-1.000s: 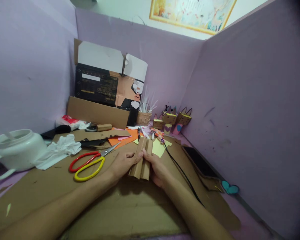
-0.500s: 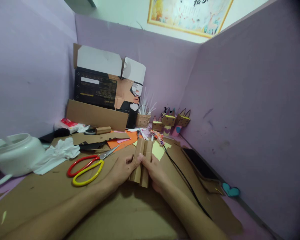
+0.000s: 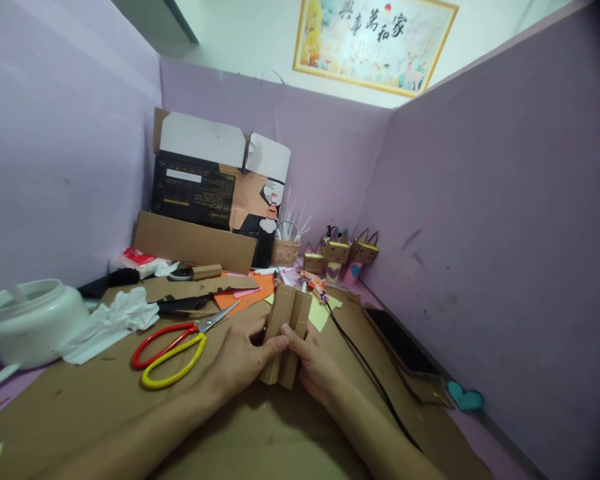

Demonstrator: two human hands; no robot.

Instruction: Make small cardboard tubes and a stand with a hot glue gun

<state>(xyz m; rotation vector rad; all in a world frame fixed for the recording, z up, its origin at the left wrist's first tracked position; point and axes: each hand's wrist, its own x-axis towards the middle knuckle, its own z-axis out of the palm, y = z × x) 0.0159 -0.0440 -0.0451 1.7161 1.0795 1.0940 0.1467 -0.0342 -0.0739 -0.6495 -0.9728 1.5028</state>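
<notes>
A folded, pleated piece of brown cardboard (image 3: 287, 320) stands tilted on the cardboard sheet (image 3: 105, 413) that covers the table. My left hand (image 3: 243, 357) grips its left side, thumb pressed across the front. My right hand (image 3: 315, 363) holds its right side, fingers curled round it. Both thumbs meet at the middle fold. Red and yellow handled scissors (image 3: 173, 343) lie just left of my left hand, blades pointing toward the folded piece.
A white pot (image 3: 27, 320) and crumpled tissue (image 3: 113, 313) sit at the left. An open printed box (image 3: 215, 183) stands at the back, with a small basket (image 3: 286, 250) and paper figures (image 3: 347, 253) beside it. A black cable (image 3: 370, 373) and a phone (image 3: 400, 340) lie at the right. Purple walls enclose the desk.
Both hands have lifted the folded cardboard slightly and tipped it more upright. The camera has tilted up, showing more of the wall picture.
</notes>
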